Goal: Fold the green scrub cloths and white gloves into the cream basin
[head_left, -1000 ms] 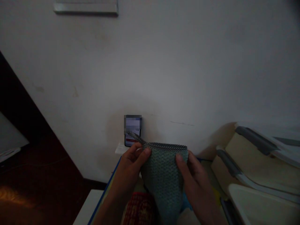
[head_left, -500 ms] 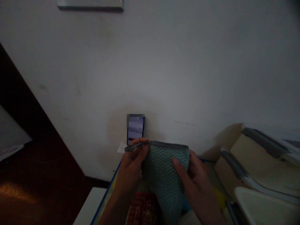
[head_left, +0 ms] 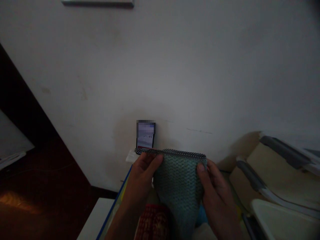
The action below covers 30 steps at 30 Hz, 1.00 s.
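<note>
A pale green, coarsely textured cloth (head_left: 178,190) hangs between my two hands, its top edge finished with a black-and-white checked band (head_left: 183,154). My left hand (head_left: 141,176) pinches that band left of the middle, thumb in front and fingers behind. With thumb and fingers, my right hand (head_left: 216,186) grips the cloth's upper right corner just under the band. The band's free left end sticks out past my left hand, in front of the lower part of a phone (head_left: 145,133). Below the hands, the cloth's lower end runs out of view.
The phone leans upright against a white wall (head_left: 160,66). A red patterned fabric item (head_left: 153,221) and something blue (head_left: 202,217) lie under the cloth. Beige panels with grey-ended rails (head_left: 272,166) stand at right. A white surface (head_left: 96,218) is at lower left.
My right hand has moved right and up towards the cloth's corner. The band's left end has swung up and straightened, now covering the phone's lower edge.
</note>
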Tool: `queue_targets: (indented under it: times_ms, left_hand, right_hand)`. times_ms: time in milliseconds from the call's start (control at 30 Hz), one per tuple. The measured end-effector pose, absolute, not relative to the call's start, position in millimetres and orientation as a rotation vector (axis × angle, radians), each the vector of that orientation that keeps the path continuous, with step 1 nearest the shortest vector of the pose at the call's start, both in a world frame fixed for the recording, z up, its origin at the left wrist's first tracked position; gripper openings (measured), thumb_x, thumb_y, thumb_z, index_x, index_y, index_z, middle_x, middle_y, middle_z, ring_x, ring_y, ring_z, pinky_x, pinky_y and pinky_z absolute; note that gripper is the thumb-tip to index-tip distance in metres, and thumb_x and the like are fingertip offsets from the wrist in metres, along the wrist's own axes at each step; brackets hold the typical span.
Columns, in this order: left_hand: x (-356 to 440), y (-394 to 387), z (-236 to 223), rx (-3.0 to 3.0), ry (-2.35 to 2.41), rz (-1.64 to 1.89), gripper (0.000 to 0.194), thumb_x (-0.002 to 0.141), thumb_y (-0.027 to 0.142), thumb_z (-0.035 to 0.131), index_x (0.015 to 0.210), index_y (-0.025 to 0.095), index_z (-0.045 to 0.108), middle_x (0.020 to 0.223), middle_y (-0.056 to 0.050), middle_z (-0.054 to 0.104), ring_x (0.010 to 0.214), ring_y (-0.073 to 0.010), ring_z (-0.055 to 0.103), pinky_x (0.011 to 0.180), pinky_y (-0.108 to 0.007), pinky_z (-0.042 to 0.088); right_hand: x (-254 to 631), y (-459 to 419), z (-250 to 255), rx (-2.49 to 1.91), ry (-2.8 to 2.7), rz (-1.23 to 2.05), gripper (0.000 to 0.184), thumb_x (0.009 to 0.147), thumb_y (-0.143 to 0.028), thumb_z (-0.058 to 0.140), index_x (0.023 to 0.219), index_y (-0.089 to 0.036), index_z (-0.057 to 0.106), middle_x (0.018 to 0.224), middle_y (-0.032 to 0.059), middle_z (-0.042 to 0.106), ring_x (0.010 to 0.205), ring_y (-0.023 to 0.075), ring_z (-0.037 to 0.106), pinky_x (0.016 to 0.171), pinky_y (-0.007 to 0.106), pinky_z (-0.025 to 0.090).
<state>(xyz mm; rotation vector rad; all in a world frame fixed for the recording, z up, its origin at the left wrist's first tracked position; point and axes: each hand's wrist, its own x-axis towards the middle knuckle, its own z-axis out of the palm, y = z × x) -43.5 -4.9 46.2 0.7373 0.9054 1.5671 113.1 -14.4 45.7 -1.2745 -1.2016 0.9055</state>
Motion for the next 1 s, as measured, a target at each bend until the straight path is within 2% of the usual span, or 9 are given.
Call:
queue_targets:
  times_ms: [100,200,267,400,600,800,1000]
  left_hand:
    - [-43.6,-4.4,45.1,0.697,0.913,1.585,0.018,0.073,0.03,0.075,0.085,0.02,0.067,0.083,-0.001,0.07,0.083,-0.0169,0.061,0.076,-0.028,0.042]
    - [-43.2,-4.0,45.2,0.656,0.943,1.572,0.022,0.071,0.03,0.076,0.087,0.019,0.067,0.086,-0.002,0.071,0.086,-0.0187,0.062,0.076,-0.029,0.043]
    - [-42.8,-4.0,45.8,0.666,0.968,1.563,0.023,0.07,0.031,0.077,0.088,0.018,0.068,0.089,-0.003,0.071,0.089,-0.0199,0.062,0.078,-0.03,0.043]
    - [-42.6,-4.2,46.1,0.74,0.978,1.556,0.022,0.072,0.035,0.075,0.083,0.016,0.07,0.086,-0.004,0.071,0.087,-0.0194,0.06,0.081,-0.031,0.042]
    - [-45.6,-4.0,46.5,0.72,0.987,1.591,0.023,0.072,0.037,0.075,0.072,0.017,0.062,0.071,0.002,0.062,0.073,-0.0148,0.055,0.073,-0.028,0.041]
    - [-45.0,-2.6,48.3,0.692,0.989,1.613,0.02,0.073,0.033,0.074,0.078,0.016,0.064,0.075,0.0,0.063,0.075,-0.0154,0.056,0.073,-0.028,0.042]
    - [-44.5,-3.9,47.6,0.688,0.93,1.629,0.019,0.071,0.027,0.076,0.086,0.018,0.066,0.08,-0.001,0.067,0.079,-0.0162,0.059,0.073,-0.027,0.042]
  right_hand:
    - [110.6,-13.8,49.0,-1.203,-1.212,1.026,0.04,0.083,-0.052,0.058,0.111,-0.023,0.057,0.095,0.0046,0.069,0.074,0.0185,0.062,0.061,0.027,0.049]
    - [109.9,-12.6,49.5,-1.162,-1.216,1.058,0.042,0.081,-0.049,0.062,0.113,-0.023,0.056,0.1,0.005,0.07,0.078,0.019,0.064,0.07,0.03,0.052]
    - [110.6,-12.4,48.6,-1.178,-1.234,1.016,0.036,0.082,-0.048,0.062,0.107,-0.022,0.059,0.097,0.0044,0.07,0.078,0.0184,0.063,0.072,0.03,0.051]
    - [114.3,-12.4,46.3,-1.238,-1.26,0.94,0.032,0.083,-0.052,0.058,0.088,-0.02,0.062,0.083,0.0026,0.069,0.066,0.016,0.058,0.061,0.026,0.048]
    - [113.5,-10.6,44.8,-1.222,-1.314,0.95,0.034,0.084,-0.052,0.057,0.097,-0.021,0.063,0.096,0.0043,0.069,0.087,0.0201,0.062,0.077,0.029,0.05]
    - [110.3,-12.6,44.8,-1.196,-1.38,0.978,0.027,0.088,-0.046,0.054,0.096,-0.021,0.058,0.099,0.0043,0.068,0.086,0.0184,0.062,0.077,0.029,0.05]
    - [114.3,-8.6,41.8,-1.212,-1.383,0.969,0.03,0.088,-0.049,0.054,0.098,-0.02,0.059,0.095,0.0044,0.068,0.083,0.0188,0.062,0.075,0.029,0.049]
